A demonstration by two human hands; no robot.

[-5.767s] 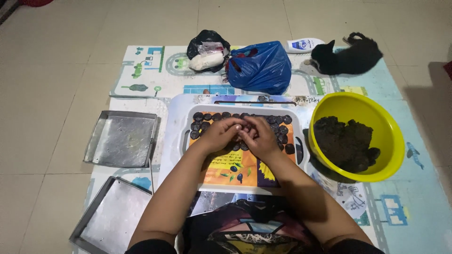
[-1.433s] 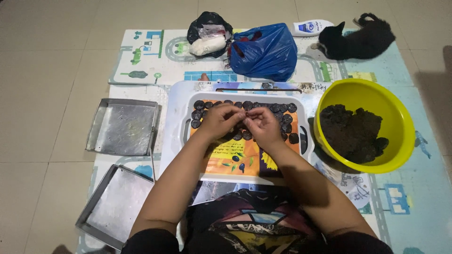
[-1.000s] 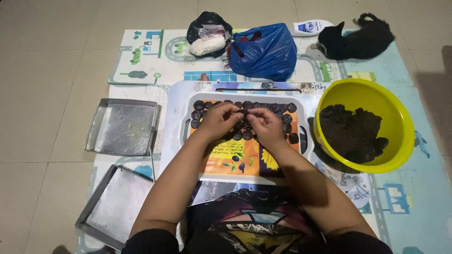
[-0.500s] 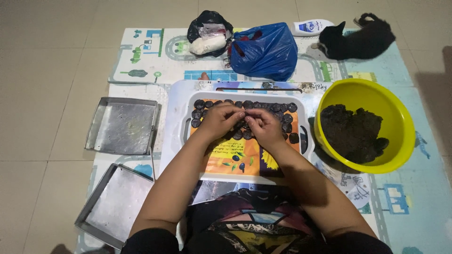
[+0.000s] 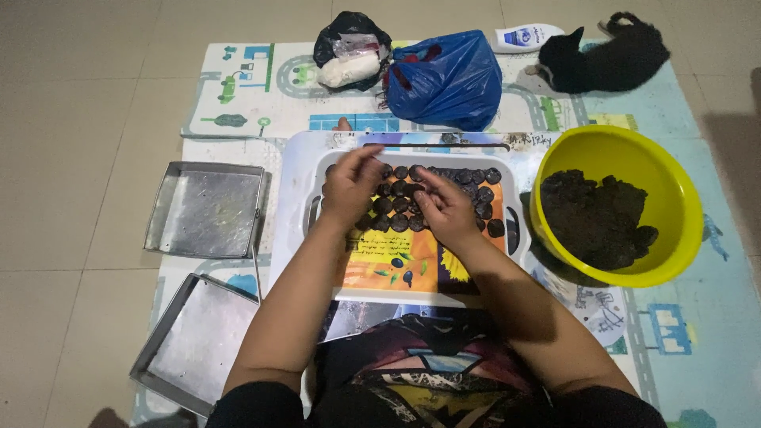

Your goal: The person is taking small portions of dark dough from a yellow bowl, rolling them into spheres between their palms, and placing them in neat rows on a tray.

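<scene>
Ok, left to right:
metal trays (image 5: 208, 208): two, bare, on the play mat left of the work.
left hand (image 5: 349, 189): over the white tray's left end, fingers loosely curled; grip cannot be told.
dark discs (image 5: 469, 184): small, round, flat, near-black, packed in rows across the white tray (image 5: 301, 198).
right hand (image 5: 442, 208): on the rows, fingertips pinched; contents hidden.
yellow bowl (image 5: 674, 198): dark lumpy dough, right of the tray.

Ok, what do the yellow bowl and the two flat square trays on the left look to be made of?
The yellow bowl looks like plastic: uniform bright colour, smooth soft sheen. The two trays look like thin metal, probably aluminium: dull grey, scuffed, faintly reflective, with folded rims.
</scene>
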